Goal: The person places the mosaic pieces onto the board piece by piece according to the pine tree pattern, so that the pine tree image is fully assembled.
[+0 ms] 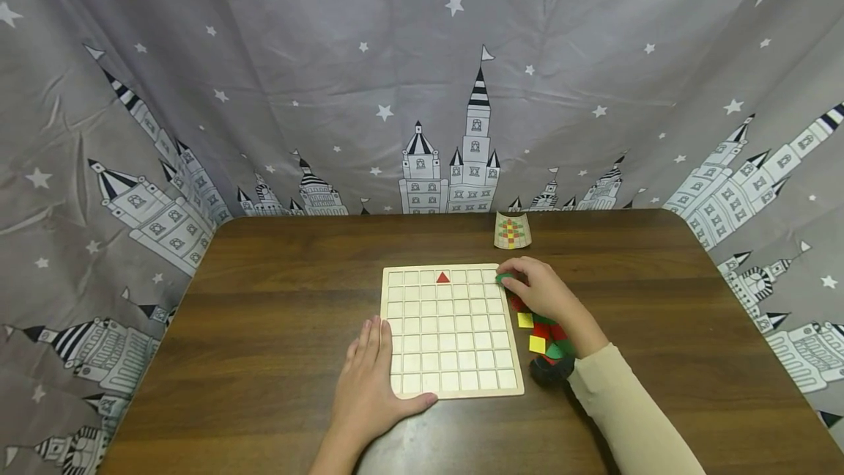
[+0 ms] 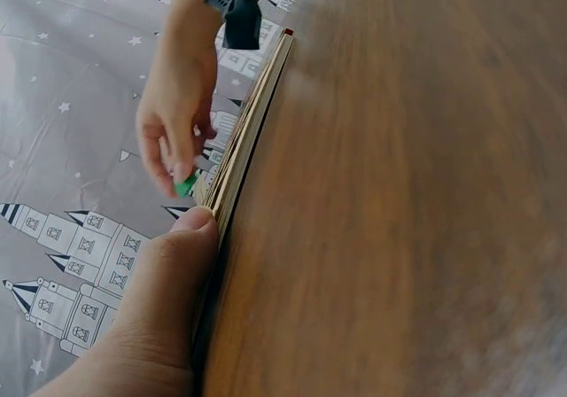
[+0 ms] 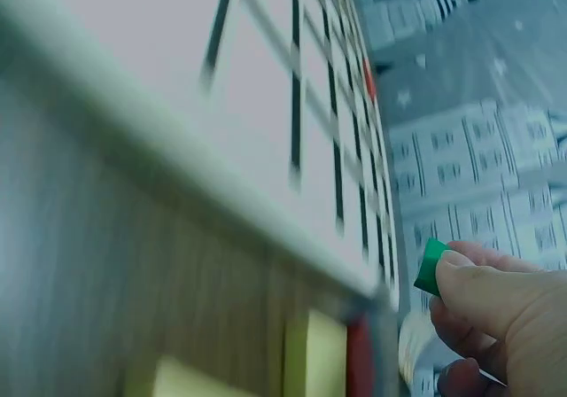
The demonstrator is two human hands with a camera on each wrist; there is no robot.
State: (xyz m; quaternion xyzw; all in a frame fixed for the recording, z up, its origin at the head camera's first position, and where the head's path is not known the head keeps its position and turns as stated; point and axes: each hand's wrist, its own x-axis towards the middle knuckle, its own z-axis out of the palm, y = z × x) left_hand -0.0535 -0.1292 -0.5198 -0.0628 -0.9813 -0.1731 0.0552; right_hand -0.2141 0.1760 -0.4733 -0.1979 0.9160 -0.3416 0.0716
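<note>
A pale wooden grid board (image 1: 455, 397) lies flat on the table. One red triangle tile (image 1: 442, 278) sits in its top row, near the middle. My left hand (image 1: 371, 387) rests at the board's lower left corner, fingers along the left edge and thumb on the front edge. Over the board's upper right corner, my right hand (image 1: 541, 289) pinches a small green tile (image 3: 431, 267) between thumb and fingertips. In the left wrist view, the left thumb (image 2: 182, 246) presses the board's edge, and the pinched tile shows green beyond it.
Right of the board lie several loose tiles, among them a yellow square (image 1: 537, 344) and a green piece (image 1: 554, 351), partly under the right forearm. A small curled pattern card (image 1: 512, 232) stands behind the board. A grey castle-print curtain (image 1: 369, 79) hangs behind the table (image 1: 277, 299).
</note>
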